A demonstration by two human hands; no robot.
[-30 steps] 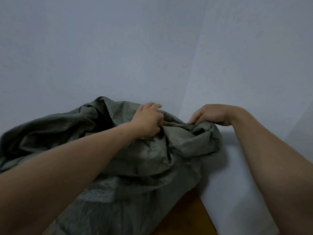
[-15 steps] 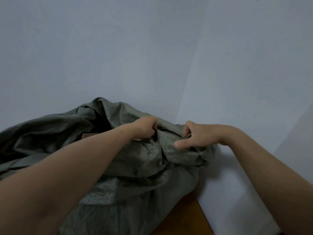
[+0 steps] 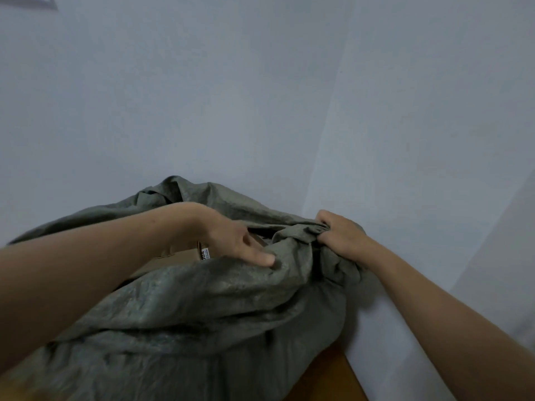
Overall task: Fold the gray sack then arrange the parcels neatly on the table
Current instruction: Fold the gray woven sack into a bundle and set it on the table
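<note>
The gray sack [image 3: 202,308] lies bulging and crumpled across the wooden table [image 3: 327,377], its mouth toward the wall. My right hand [image 3: 338,235] grips a bunched fold of the sack's rim at the right. My left hand [image 3: 240,241] reaches into the opening, thumb over the near rim, fingers hidden inside. A brown cardboard parcel [image 3: 176,257] with a printed label shows in the mouth, under my left wrist. Anything else in the sack is hidden.
Pale blue walls meet in a corner right behind the sack and close to its right side. A strip of the table shows at the lower right, next to the wall.
My left hand let go of the bunched cloth and slid into the sack's mouth. My right hand shifted right and pulled the rim with it, uncovering the cardboard parcel.
</note>
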